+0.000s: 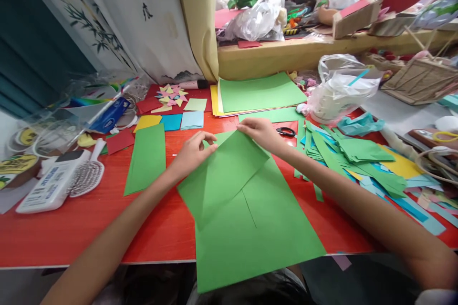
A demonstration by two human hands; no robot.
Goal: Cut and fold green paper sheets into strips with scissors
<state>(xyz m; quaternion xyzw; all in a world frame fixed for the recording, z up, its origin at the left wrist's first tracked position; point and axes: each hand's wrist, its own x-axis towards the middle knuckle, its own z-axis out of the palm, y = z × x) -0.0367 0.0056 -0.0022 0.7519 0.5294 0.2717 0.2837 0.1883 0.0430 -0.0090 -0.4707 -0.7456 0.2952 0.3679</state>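
A large green paper sheet (pixel 261 233) lies before me, its near end hanging past the table edge. A short dark line, perhaps a cut or crease, runs down its middle. On top sits a green piece of paper (pixel 232 167), turned at an angle, with a flap folded over. My right hand (pixel 260 132) pinches its top corner between thumb and fingers. My left hand (pixel 196 151) is at the paper's upper left edge, fingers curled and thumb against the paper. Black-handled scissors (pixel 286 131) rest just beyond my right wrist.
Green paper strips (pixel 145 159) lie left, near a hairbrush (pixel 88 177). Small coloured squares (pixel 192 120) and a paper star (pixel 171 95) sit behind. A stack of green sheets (pixel 259 93) lies at the back. Paper scraps (pixel 358 152) and a plastic-bagged container (pixel 325 105) are right.
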